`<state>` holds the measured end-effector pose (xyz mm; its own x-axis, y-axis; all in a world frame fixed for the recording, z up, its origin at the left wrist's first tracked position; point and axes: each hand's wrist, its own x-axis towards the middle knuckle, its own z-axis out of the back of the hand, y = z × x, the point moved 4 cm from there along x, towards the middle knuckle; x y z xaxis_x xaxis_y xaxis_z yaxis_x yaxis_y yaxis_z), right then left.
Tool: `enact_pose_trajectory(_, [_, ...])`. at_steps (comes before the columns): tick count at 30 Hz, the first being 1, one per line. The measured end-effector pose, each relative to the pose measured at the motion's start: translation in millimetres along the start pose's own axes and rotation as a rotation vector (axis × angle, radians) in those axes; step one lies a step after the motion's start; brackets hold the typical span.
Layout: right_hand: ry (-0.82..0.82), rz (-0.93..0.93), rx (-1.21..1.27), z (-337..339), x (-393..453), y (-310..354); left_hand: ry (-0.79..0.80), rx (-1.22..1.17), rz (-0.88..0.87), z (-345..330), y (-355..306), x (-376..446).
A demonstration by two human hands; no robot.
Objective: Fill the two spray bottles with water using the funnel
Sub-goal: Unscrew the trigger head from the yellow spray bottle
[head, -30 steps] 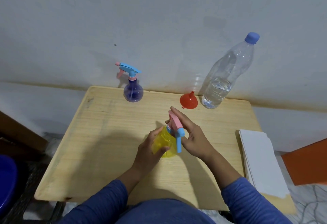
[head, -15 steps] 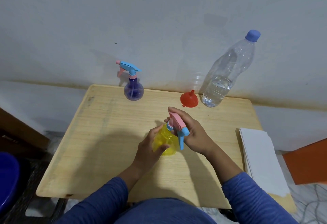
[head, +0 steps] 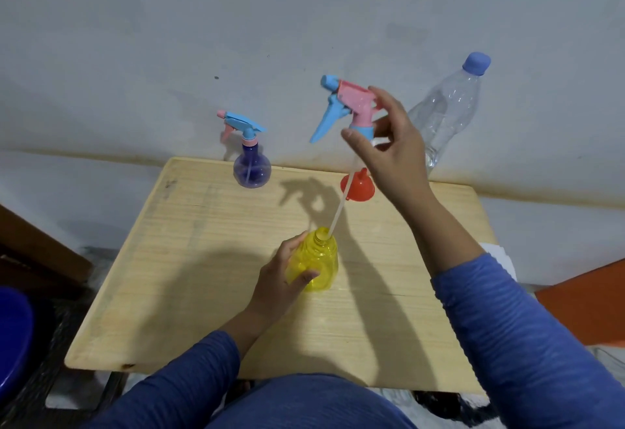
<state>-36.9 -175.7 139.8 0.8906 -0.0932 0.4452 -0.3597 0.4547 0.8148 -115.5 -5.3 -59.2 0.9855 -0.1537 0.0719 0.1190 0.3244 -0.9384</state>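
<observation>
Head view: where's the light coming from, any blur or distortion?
Head view: shadows of the right hand and spray head fall leftward onto the table, so light likely comes from upper right; the water bottle leans from wide-angle distortion; little blur, soft overall.

Right hand [head: 394,151] lifted spray head [head: 351,107] off yellow bottle [head: 318,264].

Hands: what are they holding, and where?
Left hand grips the yellow bottle round its body; right hand pinches the sprayer top near its collar.
</observation>
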Motion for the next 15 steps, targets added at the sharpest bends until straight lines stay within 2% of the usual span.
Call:
enact_pose_trajectory(3, [-0.062,-0.054,-0.078,10,14,-10,-0.006,-0.006,0.01,-2,1,-1])
enact_pose_trajectory(5, [-0.037,-0.122,-0.151,13,17,-26,-0.011,-0.009,0.021,-2,1,-1])
enact_pose_trajectory(12, [0.411,-0.409,-0.443,-19,-56,-141,-0.035,0.005,0.054,-1,-8,-5])
enact_pose_trajectory(15, [0.491,-0.476,-0.436,-30,-88,-168,-0.048,0.003,0.085,-2,-8,-6])
